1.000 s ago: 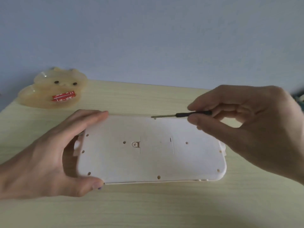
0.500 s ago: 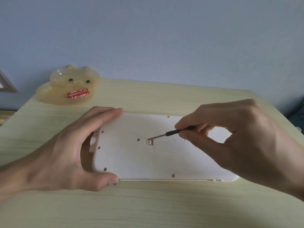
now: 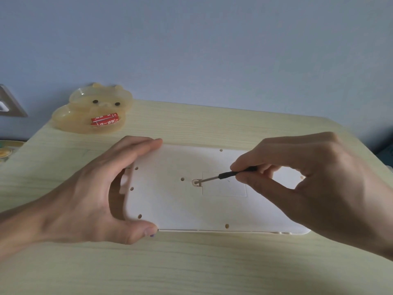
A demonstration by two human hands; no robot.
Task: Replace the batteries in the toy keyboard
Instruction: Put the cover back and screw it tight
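head view shows the toy keyboard (image 3: 170,199) lying face down on the wooden table (image 3: 191,262), your left hand (image 3: 85,194) clamped across its left end. your right hand (image 3: 314,184) pinches a small screwdriver (image 3: 221,176), tip in the screw (image 3: 195,182) beside the battery cover (image 3: 225,187). red batteries (image 3: 104,120) sit in a bear-shaped dish (image 3: 70,118) at the far left.
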